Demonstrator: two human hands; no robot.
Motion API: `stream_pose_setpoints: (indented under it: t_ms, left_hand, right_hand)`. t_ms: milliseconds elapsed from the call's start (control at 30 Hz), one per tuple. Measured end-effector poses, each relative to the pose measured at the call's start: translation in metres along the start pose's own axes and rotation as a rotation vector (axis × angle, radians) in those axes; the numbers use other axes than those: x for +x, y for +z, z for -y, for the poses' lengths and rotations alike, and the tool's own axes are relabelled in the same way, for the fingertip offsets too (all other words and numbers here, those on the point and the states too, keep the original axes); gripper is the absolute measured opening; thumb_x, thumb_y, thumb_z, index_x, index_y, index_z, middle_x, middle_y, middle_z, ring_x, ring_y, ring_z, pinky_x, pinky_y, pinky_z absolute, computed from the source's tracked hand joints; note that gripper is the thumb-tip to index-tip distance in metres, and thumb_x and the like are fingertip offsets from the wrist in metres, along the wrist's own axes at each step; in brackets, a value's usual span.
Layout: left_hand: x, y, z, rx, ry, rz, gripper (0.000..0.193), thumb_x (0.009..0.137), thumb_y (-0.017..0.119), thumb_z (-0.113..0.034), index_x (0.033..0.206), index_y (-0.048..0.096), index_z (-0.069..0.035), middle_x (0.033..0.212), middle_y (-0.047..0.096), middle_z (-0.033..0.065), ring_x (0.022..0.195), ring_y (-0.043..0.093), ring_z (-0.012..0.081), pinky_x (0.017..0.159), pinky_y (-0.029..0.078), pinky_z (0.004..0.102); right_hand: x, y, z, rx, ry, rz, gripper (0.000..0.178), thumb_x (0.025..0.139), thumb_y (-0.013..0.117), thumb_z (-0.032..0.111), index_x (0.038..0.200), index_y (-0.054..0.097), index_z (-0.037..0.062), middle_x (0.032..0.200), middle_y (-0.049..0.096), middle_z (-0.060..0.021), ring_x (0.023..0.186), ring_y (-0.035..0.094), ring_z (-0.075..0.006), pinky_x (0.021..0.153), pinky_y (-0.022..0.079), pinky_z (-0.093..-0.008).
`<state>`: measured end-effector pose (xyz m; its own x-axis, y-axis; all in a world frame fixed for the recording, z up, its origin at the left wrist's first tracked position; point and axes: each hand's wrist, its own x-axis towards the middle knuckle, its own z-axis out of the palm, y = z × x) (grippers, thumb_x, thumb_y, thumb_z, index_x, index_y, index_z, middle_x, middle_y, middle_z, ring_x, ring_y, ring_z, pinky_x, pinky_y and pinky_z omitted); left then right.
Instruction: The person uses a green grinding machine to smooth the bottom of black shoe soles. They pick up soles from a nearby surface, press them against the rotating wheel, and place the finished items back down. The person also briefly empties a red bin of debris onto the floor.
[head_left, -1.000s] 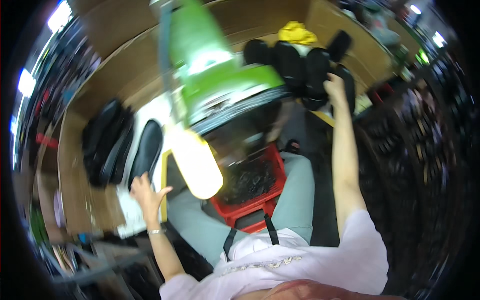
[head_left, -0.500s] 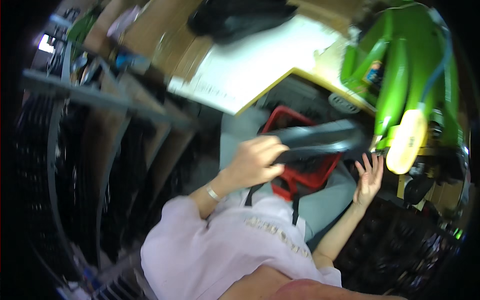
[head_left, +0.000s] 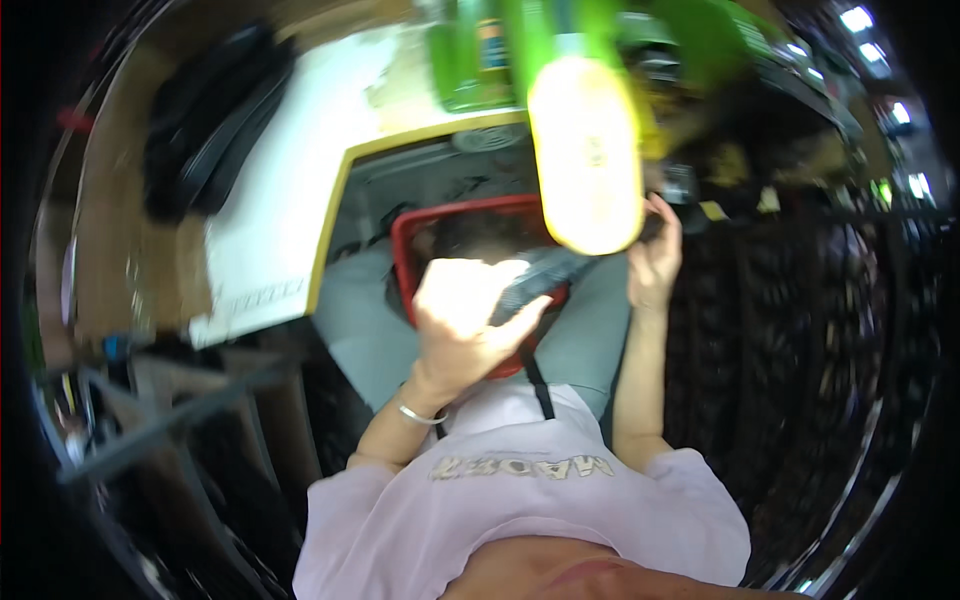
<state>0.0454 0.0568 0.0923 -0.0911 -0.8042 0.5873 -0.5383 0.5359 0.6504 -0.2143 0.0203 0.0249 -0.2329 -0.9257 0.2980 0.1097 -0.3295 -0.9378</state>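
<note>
My left hand is closed around the near end of a long, dark, shiny piece, shaped like part of a shoe, above my lap. Its far end runs under a bright yellow oval lamp head, which hides part of it. Beyond the lamp, my right hand has its thumb and fingers bent around something dark. Whether that is the same piece's far end cannot be made out. A red plastic basket rests between my knees, below the left hand.
Ahead, a green machine stands on a white tabletop with a yellow edge. Folded black pieces lie at the table's left, by a cardboard box. A grey metal rack is at lower left; dark racks stand at right.
My head view has turned toward the machine and lamp. The dark piece now points to the right hand, which has gone from spread fingers to bent ones. The left hand keeps its hold.
</note>
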Motion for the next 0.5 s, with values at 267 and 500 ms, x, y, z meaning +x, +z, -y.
stream_pose_setpoints:
  t_ms: [267,500]
  left_hand:
    - [0.032,0.012,0.014,-0.066,0.001,0.097,0.039,0.064,0.085,-0.005,0.1,0.07,0.0,0.088,0.072,0.0094,0.077,0.069,0.0188,0.075,0.054,0.0295]
    - [0.037,-0.009,0.029,-0.116,-0.022,0.136,0.038,0.061,0.086,-0.002,0.095,0.071,0.002,0.082,0.069,0.0081,0.072,0.064,0.0162,0.068,0.052,0.0275]
  right_hand:
    - [0.031,0.002,-0.005,0.024,-0.059,-0.118,0.089,0.073,0.086,0.021,0.143,0.033,0.0019,0.131,0.046,-0.0127,0.123,0.045,-0.0226,0.105,0.038,-0.0356]
    - [0.018,0.015,-0.022,-0.028,-0.137,-0.156,0.082,0.071,0.087,0.019,0.133,0.036,0.003,0.132,0.047,-0.016,0.122,0.047,-0.0254,0.101,0.044,-0.0381]
